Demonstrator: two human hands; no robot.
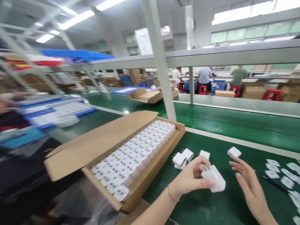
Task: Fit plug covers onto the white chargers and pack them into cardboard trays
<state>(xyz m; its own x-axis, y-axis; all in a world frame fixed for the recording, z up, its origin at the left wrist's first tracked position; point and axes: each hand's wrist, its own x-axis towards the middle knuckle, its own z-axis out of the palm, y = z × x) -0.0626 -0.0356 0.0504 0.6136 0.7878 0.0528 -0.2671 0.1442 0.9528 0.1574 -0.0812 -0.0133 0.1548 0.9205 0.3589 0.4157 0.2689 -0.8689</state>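
White plug adapter [217, 181] is in the L hand [193, 178], above the green bench top [217, 212], to the R of the open carton [142, 181]. L hand is closed in a pinch, thumb on the near face, fingers round the prong end; metal prongs [207, 168] poke out by the fingertips. R hand [252, 184] is empty afaict, fingers loosely spread, index tip by another white adapter [234, 152] on the bench; can't tell if it's touching. Handling, my guess: held unit is light for its size, rigid, hard plastic, won't give under a squeeze; glossy skin prob. a bit slippery & quick to show scuffs. Best hold = flat opposite sides, thumb vs. fingers, clear of the prongs, b/c those could bend or scratch a neighbor. Shape's a chunky block w/ rounded edges, smooth all over. Carton is plain brown cardboard, matte, long & shallow, flap folded out; inside, tight rows of white units [131, 150] w/ small dark marks on top. Loose adapters [180, 159] sit in a small cluster btwn carton & L hand, same gloss. Far R: thin flat white pieces [272, 174], prob. flimsy, plus a slim black rod-like tool [269, 179]. Bench top looks smooth, low sheen.
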